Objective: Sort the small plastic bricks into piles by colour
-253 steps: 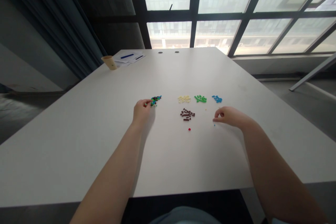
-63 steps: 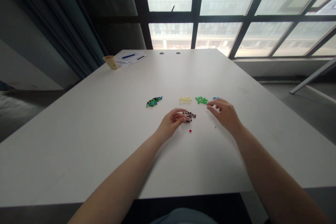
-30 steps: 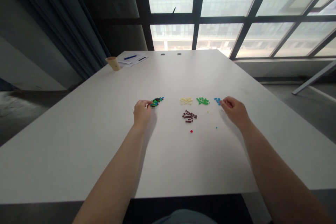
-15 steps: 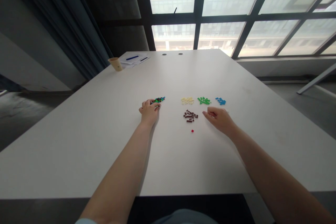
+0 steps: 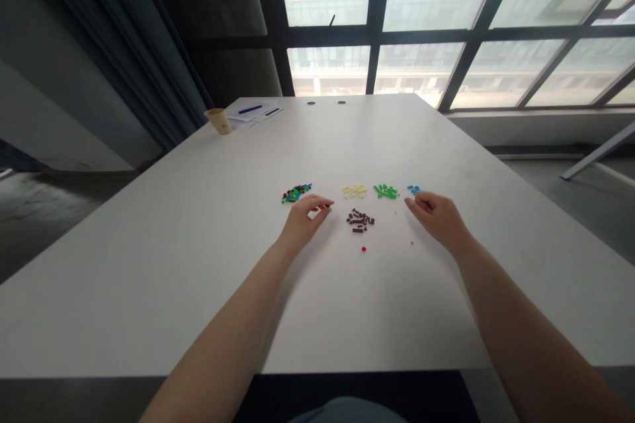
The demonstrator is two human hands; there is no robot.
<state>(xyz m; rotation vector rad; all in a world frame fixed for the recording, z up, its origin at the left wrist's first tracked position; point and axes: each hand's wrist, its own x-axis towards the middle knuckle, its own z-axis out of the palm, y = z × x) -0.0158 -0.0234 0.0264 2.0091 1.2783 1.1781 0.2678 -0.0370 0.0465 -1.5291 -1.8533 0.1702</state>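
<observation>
My left hand (image 5: 308,217) is closed in a pinch just right of a mixed pile of small coloured building bricks (image 5: 296,193). A tiny dark brick shows at its fingertips. My right hand (image 5: 432,214) has its fingers curled together in front of the blue bricks (image 5: 413,190), partly covering them; what it holds, if anything, is hidden. Between the hands lie the brown bricks (image 5: 359,220), the pale yellow bricks (image 5: 354,192) and the green bricks (image 5: 385,192). One red brick (image 5: 364,249) sits alone nearer to me.
A tiny blue piece (image 5: 411,242) and a tiny pale piece (image 5: 395,213) lie loose near my right hand. At the white table's (image 5: 198,264) far left stand a paper cup (image 5: 219,121) and papers (image 5: 255,114) with pens on them. Windows rise behind the table.
My left hand has left the mixed pile, moving right with a small dark brick. My right hand has shifted right, toward the blue bricks, and two tiny loose pieces now show beside it.
</observation>
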